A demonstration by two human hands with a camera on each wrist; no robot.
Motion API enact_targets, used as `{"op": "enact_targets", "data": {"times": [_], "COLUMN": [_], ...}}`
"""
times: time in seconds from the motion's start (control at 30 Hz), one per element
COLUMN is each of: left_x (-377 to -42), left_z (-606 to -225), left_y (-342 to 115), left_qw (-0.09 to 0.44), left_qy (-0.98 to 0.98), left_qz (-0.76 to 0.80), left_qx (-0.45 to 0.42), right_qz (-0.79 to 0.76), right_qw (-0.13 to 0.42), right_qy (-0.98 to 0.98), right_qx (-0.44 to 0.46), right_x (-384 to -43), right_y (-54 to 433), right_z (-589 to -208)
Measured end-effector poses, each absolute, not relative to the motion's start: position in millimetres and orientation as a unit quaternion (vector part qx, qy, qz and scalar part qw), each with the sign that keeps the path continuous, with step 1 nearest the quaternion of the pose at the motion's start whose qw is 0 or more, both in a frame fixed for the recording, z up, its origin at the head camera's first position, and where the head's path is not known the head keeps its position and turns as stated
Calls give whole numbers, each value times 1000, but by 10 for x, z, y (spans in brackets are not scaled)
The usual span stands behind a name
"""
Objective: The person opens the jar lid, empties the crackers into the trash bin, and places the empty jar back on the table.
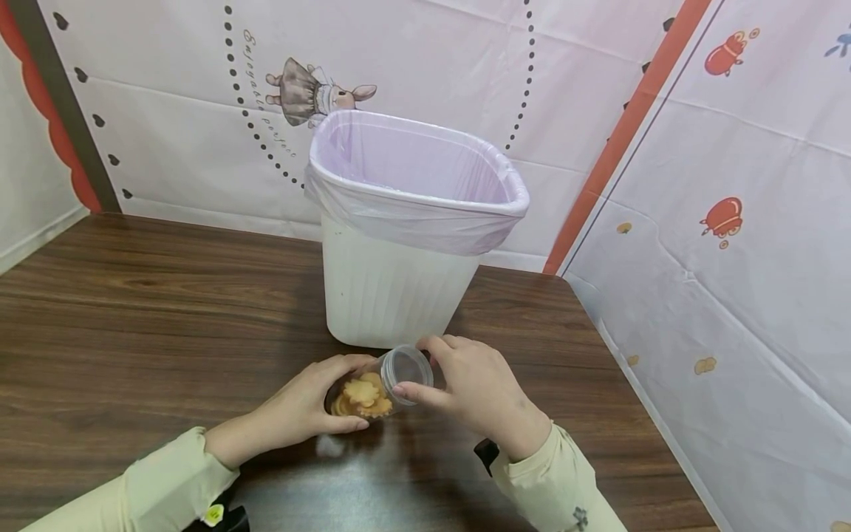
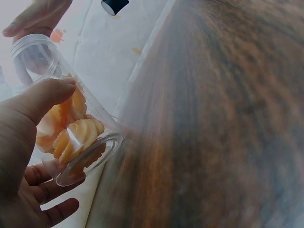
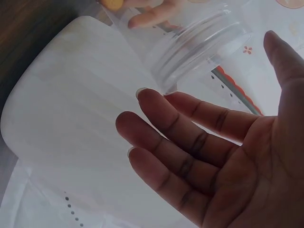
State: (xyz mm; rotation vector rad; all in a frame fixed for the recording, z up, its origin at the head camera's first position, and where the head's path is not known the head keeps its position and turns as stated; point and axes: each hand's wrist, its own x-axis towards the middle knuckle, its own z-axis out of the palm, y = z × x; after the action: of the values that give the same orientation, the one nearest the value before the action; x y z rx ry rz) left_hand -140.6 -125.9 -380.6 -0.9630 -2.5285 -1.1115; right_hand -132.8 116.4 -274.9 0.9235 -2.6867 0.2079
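A clear plastic jar (image 1: 384,378) lies tilted low over the table, its mouth end pointing up and right in the head view. Golden scallop-edged cookies (image 1: 365,395) fill its lower part. My left hand (image 1: 318,397) grips the jar's body, thumb on one side and fingers on the other, as the left wrist view also shows. Around the jar's ridged round end (image 3: 199,50) is my right hand (image 1: 475,384), its thumb and fingers spread. In the right wrist view the thumb stands apart from the jar, and the index fingertip is close to the rim. Whether a clear lid sits on that end I cannot tell.
Just behind the hands a white trash bin (image 1: 392,288) with a thin lilac liner (image 1: 425,222) over its rim stands on the dark wood-grain table (image 1: 166,318). Printed cloth (image 1: 425,66) hangs behind the table and along its right side.
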Motion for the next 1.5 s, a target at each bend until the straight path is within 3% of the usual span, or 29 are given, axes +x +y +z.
{"op": "enact_targets", "data": {"times": [1.5], "left_x": [-1414], "left_z": [-3813], "left_y": [-1255], "left_qw": [105], "left_qy": [-854], "left_qz": [-384], "left_qx": [-334], "right_qz": [78], "right_qw": [108], "right_qy": [-900], "right_qx": [415], "right_x": [-1359], "right_y": [1239], "right_z": [-2721]}}
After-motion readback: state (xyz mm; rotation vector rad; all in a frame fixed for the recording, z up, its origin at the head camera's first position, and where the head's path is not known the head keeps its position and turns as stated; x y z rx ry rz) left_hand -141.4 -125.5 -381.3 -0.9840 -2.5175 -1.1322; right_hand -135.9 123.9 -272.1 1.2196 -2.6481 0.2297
